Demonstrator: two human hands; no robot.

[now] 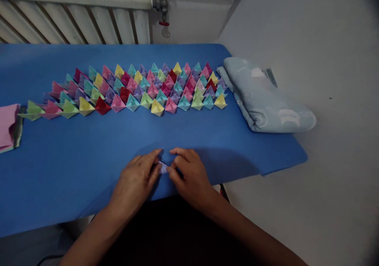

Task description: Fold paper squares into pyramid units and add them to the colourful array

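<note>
Lilac paper [163,167] between left hand [137,176] and right hand [190,174], touching both.

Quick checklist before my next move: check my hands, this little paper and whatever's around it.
1. Left hand on the paper's left part: ok.
2. Right hand at the paper's right tip: ok.
3. Paper fully in view: not ok, the left hand covers part.
4. Paper creased sharply: cannot tell, too small here.
5. Origami pieces apart from both hands: ok, farther back on the table.
6. Cloth apart from both hands: ok, off to the right.
</note>
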